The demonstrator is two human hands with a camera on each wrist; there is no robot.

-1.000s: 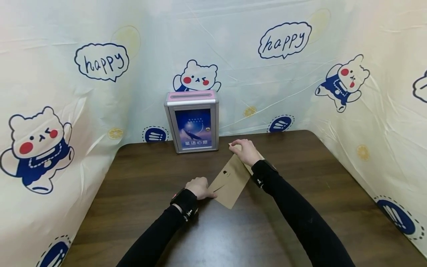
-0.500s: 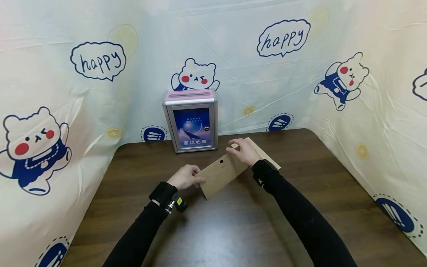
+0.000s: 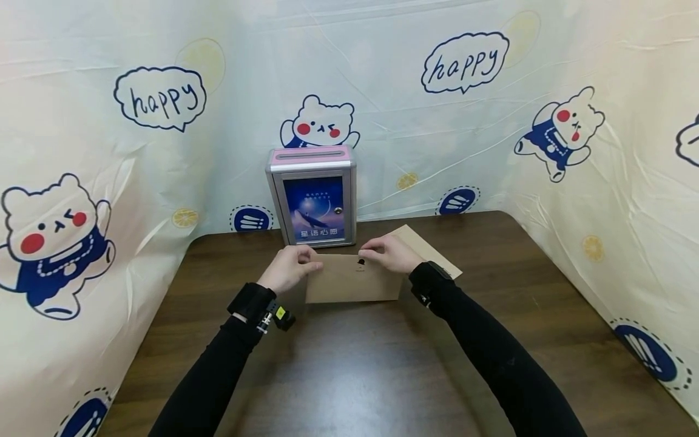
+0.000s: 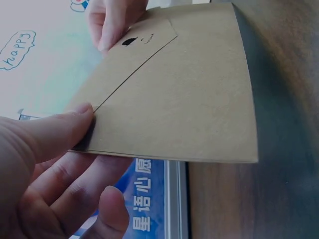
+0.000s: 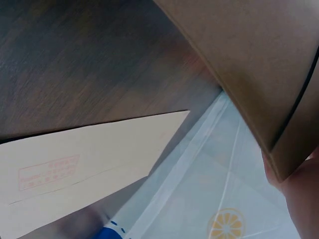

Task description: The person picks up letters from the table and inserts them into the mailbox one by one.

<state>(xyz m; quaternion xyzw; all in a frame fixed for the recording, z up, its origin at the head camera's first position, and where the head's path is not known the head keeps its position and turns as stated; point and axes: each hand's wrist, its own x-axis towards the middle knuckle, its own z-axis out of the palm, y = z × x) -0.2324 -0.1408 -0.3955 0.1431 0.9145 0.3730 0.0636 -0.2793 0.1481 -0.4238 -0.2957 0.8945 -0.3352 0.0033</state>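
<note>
A brown kraft envelope (image 3: 349,286) with a triangular flap and a small black printed mark hangs level in front of the box. My left hand (image 3: 286,268) pinches its upper left corner, thumb (image 4: 65,127) on the near face and the fingers behind. At its upper right, my right hand (image 3: 392,254) pinches the top edge. In the right wrist view only part of that hand (image 5: 304,199) shows, at the envelope's corner (image 5: 281,164). Behind the right hand lies a second, paler envelope-like paper (image 3: 428,250), with a pink printed frame in the right wrist view.
A silver box (image 3: 351,212) with a pink slotted top (image 3: 311,156) and a blue picture door stands at the back of the brown wooden table (image 3: 349,376). A pale cloth (image 3: 382,91) printed with cartoon bears surrounds the table.
My left hand has moved up and left with the envelope's corner. The envelope has swung from slanted to level. My right hand has shifted slightly left, and the second paper has come into view.
</note>
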